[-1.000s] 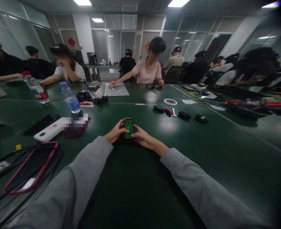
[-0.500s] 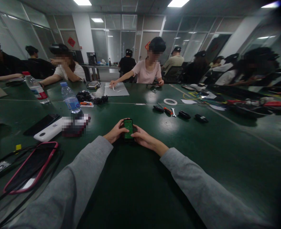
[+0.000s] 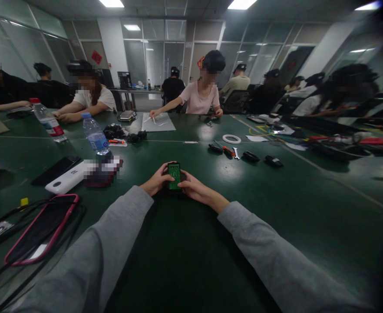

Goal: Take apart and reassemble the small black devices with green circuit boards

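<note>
Between my two hands is a green circuit board (image 3: 174, 172) set in a small black case, held upright just above the dark green table. My left hand (image 3: 157, 180) grips its left side, thumb lying on the board's face. From the right, my right hand (image 3: 194, 187) closes on the lower edge with the thumb on the board. The fingers behind the case are mostly hidden. Past my hands to the right lie an orange-and-black screwdriver (image 3: 228, 151), a small wrench (image 3: 236, 153) and black casings (image 3: 250, 156).
At left are a blue-capped bottle (image 3: 95, 135), a red-capped bottle (image 3: 50, 122), a white power bank (image 3: 66, 177), a pink-edged phone (image 3: 43, 230) and black cables. A white tape roll (image 3: 231, 139) lies ahead. A co-worker in pink (image 3: 202, 98) reaches over a grey board (image 3: 160, 124).
My hands and the circuit board stay nearly still. The co-worker in white at the left has lowered a raised hand to the table.
</note>
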The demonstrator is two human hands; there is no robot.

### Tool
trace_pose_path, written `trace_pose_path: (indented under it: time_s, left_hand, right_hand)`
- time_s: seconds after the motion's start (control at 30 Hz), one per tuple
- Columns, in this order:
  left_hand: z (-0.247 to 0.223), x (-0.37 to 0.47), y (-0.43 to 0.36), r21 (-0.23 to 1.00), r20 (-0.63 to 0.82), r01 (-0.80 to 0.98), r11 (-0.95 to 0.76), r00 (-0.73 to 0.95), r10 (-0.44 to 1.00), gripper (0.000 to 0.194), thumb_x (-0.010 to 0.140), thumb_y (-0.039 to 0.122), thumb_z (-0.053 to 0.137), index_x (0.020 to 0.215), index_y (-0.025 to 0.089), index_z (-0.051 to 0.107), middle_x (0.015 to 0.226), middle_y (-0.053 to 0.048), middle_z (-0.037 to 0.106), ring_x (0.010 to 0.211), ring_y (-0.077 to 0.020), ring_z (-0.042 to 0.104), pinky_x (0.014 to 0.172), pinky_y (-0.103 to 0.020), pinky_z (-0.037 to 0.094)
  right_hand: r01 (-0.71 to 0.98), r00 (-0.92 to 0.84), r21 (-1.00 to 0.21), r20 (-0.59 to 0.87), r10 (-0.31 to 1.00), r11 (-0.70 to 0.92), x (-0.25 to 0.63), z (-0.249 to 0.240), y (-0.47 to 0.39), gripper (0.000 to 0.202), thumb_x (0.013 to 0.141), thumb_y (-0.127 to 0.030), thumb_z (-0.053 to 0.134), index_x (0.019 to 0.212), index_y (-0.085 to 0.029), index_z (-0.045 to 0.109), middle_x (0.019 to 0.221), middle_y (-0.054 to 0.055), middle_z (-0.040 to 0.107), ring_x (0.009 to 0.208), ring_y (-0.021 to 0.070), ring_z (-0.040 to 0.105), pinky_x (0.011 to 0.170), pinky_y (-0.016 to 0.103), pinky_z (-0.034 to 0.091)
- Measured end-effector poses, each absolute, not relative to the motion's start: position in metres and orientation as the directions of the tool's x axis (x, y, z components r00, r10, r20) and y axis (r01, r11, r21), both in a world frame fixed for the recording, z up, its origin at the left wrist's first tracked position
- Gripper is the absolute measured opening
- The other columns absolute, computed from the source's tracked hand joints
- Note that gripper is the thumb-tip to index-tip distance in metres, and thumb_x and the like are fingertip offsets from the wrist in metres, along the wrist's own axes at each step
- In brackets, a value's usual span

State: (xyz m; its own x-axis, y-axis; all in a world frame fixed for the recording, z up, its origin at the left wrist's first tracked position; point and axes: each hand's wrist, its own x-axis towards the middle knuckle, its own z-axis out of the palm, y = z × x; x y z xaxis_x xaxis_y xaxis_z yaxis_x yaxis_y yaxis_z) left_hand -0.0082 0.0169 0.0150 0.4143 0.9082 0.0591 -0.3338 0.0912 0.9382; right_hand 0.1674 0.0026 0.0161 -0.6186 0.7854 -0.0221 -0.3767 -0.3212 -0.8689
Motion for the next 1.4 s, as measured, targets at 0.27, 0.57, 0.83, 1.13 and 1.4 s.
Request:
trace_pose_path:
  time_s: [0.27,0.57,0.83,1.13,1.4]
  left_hand:
    - [0.022,-0.008,0.016,0.920,0.032,-0.362,0.148,0.446,0.894,0.060,0.064,0.012,0.060,0.121,0.027,0.049,0.116,-0.006,0.057,0.103,-0.0244,0.055,0.084,-0.040,0.045]
    - [0.028,-0.008,0.012,0.878,-0.020,-0.425,0.221,0.430,0.903,0.051,0.068,0.020,0.056,0.119,0.024,0.052,0.109,-0.006,0.060,0.089,-0.0211,0.059,0.078,-0.036,0.047]
    - [0.027,-0.007,0.013,0.890,-0.004,-0.413,0.194,0.419,0.908,0.053,0.065,0.013,0.057,0.117,0.025,0.053,0.106,-0.005,0.060,0.086,-0.0185,0.059,0.079,-0.035,0.047]
    - [0.025,-0.008,0.015,0.894,0.010,-0.409,0.186,0.432,0.902,0.055,0.065,0.011,0.057,0.118,0.026,0.053,0.112,-0.005,0.057,0.086,-0.0173,0.058,0.082,-0.036,0.046]
    - [0.028,-0.008,0.012,0.871,-0.020,-0.436,0.226,0.429,0.903,0.049,0.071,0.022,0.059,0.119,0.023,0.053,0.108,-0.007,0.060,0.090,-0.0206,0.059,0.076,-0.034,0.046]
  right_hand:
    - [-0.375,-0.617,-0.869,-0.027,0.787,-0.324,0.168,0.016,0.003,0.077,0.063,-0.009,0.069,0.129,-0.024,0.032,0.118,0.004,0.050,0.103,0.0164,0.055,0.094,0.031,0.045]
    - [-0.387,-0.602,-0.850,-0.060,0.796,-0.357,0.167,0.021,0.001,0.079,0.059,-0.007,0.068,0.128,-0.022,0.032,0.117,0.005,0.051,0.102,0.0172,0.056,0.093,0.031,0.045]
    - [-0.392,-0.608,-0.853,-0.042,0.793,-0.346,0.167,0.018,0.003,0.074,0.060,-0.007,0.068,0.125,-0.023,0.036,0.116,0.003,0.052,0.101,0.0167,0.056,0.087,0.028,0.048]
    - [-0.355,-0.593,-0.874,-0.063,0.802,-0.331,0.167,0.024,-0.001,0.072,0.061,-0.009,0.067,0.125,-0.022,0.036,0.116,0.005,0.051,0.105,0.0186,0.054,0.095,0.034,0.045]
    - [-0.377,-0.616,-0.861,-0.043,0.787,-0.342,0.168,0.019,0.002,0.073,0.064,-0.007,0.066,0.127,-0.023,0.034,0.116,0.004,0.052,0.102,0.0168,0.057,0.092,0.031,0.047]
